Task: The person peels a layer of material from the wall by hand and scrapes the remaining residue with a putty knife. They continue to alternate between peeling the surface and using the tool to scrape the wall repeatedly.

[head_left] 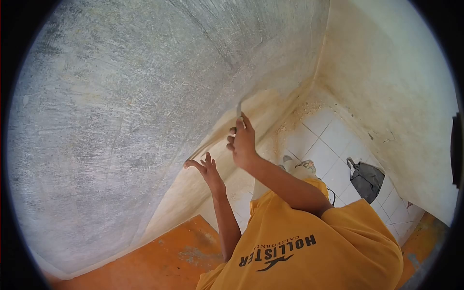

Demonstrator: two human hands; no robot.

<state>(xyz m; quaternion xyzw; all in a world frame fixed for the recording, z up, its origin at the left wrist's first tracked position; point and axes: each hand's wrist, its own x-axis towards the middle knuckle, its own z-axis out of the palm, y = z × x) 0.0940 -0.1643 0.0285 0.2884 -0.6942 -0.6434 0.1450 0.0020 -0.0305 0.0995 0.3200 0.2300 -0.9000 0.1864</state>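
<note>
Grey wall: The big rough wall (121,111) fills the left side and the top. It is scratchy and patchy.
Tan strip: A smoother tan strip (265,100) runs along the low part of this wall, next to the grey.
Tool: A small thin tool (239,108) points up at the wall, close to where grey meets tan. I cannot tell if its tip is touching.
Right hand: The right hand (243,142) is curled around the tool, with one finger lying along it.
Left hand: The left hand (211,174) holds nothing that I can see. Its fingers are spread wide, just beside the wall or on it; I cannot tell which.
Wall work: It looks like the scraping step, at the line between grey and tan.
Next push: I think it calls for a firm grip, the tool laid low on the wall, and the left fingers out of its way.
Crumbs: Little bits (311,107) lie on the floor in the corner.
Floor: White tiles (333,126) are under the shoes (305,165).
Bag: A dark bag (369,182) lies on the tiles, near the other wall (386,58).
Orange patch: A worn orange surface (145,256) is at the bottom left.
</note>
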